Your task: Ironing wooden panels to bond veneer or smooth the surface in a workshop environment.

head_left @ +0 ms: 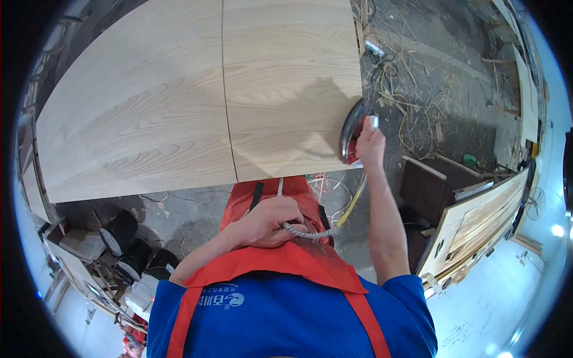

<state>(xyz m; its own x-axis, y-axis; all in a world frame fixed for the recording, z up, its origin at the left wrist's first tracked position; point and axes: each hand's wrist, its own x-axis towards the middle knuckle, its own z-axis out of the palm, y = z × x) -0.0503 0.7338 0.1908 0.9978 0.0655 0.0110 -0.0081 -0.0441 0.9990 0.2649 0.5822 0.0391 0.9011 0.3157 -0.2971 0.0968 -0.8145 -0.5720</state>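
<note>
I see the right hand (pixel 372 145) closed on a red tool (pixel 351 151). The left hand (pixel 271 222) curls its fingers around grey cord (pixel 307 234).

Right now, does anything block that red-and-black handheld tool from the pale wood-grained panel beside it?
Nothing visible does. The right hand grips the tool at the right edge of the panel; contact is unclear. The grey braided cord in the left hand lies aside, off the panel.
</note>
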